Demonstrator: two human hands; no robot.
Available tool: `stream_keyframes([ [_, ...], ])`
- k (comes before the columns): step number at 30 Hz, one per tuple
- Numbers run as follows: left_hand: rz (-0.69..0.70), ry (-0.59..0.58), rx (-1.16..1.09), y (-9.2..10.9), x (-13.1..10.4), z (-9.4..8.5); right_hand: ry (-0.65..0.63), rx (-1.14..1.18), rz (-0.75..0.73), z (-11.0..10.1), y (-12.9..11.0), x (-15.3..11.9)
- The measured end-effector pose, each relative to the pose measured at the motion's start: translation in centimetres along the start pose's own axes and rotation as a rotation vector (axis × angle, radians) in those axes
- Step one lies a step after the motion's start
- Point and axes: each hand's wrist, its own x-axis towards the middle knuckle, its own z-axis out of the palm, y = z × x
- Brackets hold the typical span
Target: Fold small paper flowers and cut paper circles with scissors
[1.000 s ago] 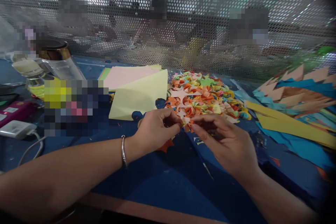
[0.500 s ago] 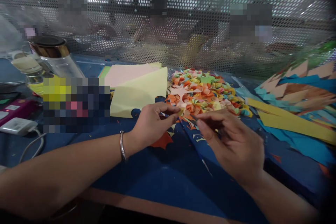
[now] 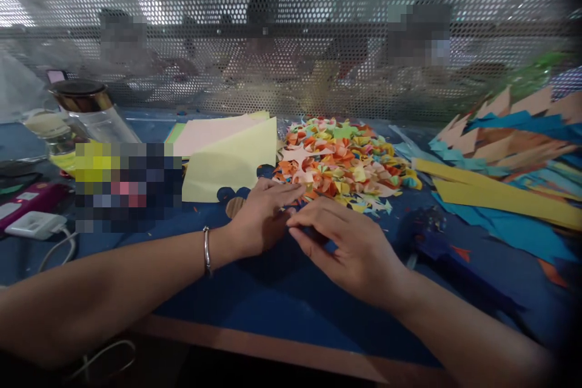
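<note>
1. A white charger (image 3: 34,225) with its cable and a pink device (image 3: 27,200) lie at the far left of the blue worktop (image 3: 282,309), with a gold-capped jar (image 3: 88,106) behind them.
2. Pale yellow paper sheets (image 3: 231,160) lie fanned out just left of centre.
3. The left hand (image 3: 261,215), a bangle (image 3: 207,251) on its wrist, rests on the worktop with its fingers (image 3: 286,194) stretched forward and close together, touching the near edge of the pile of small coloured paper pieces (image 3: 341,163).
4. The right hand (image 3: 350,242) lies beside it, fingers (image 3: 309,221) flat and nearly together, tips meeting the left hand; whether anything is pinched between them I cannot tell.
5. Blue, yellow and tan paper offcuts (image 3: 495,163) spread over the right.
6. Risk, as I judge it: a sweep of either hand could scatter the loose pile, and a light piece could slip away unnoticed against the littered surface.
</note>
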Motion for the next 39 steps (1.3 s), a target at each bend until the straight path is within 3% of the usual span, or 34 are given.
stream_keyframes([
  [4, 0.023, -0.104, 0.110, 0.2, 2.0, -0.1, 0.007, -0.001, -0.020, -0.1, -0.1, 0.2],
  [8, -0.033, -0.139, 0.194, 0.5, 6.8, -0.1, 0.079, -0.014, -0.016, -0.3, -0.1, 0.3],
  [11, -0.002, -0.206, 0.222, 0.3, 10.1, 0.2, 0.108, -0.015, -0.022, -0.3, 0.1, 0.3],
  [15, 0.022, -0.209, 0.239, 0.2, 11.9, 0.1, 0.086, -0.030, -0.041, -0.2, 0.6, 0.3],
  [21, -0.101, -0.066, 0.065, 0.5, 9.4, -3.4, 0.056, -0.057, 0.042, -0.6, 1.3, 0.4],
  [23, -0.094, -0.094, 0.067, 0.9, 7.7, -5.0, 0.052, -0.070, 0.097, -0.8, 1.5, 0.4],
  [27, -0.109, -0.318, 0.141, 1.6, 4.1, -7.3, -0.019, -0.071, 0.200, -0.7, 2.0, 0.4],
  [29, -0.087, -0.353, 0.192, 1.5, 2.6, -7.6, -0.062, -0.069, 0.231, -0.6, 2.2, 0.4],
  [32, -0.084, -0.317, 0.196, 0.5, 1.5, -7.4, -0.059, -0.081, 0.271, -0.4, 2.5, 0.3],
  [35, -0.100, -0.348, 0.120, -0.8, 1.4, -6.9, -0.052, -0.090, 0.315, -0.3, 2.8, 0.1],
  [39, -0.232, -0.399, -0.065, -1.3, 1.6, -6.7, -0.039, -0.095, 0.334, -0.3, 3.4, -0.2],
])
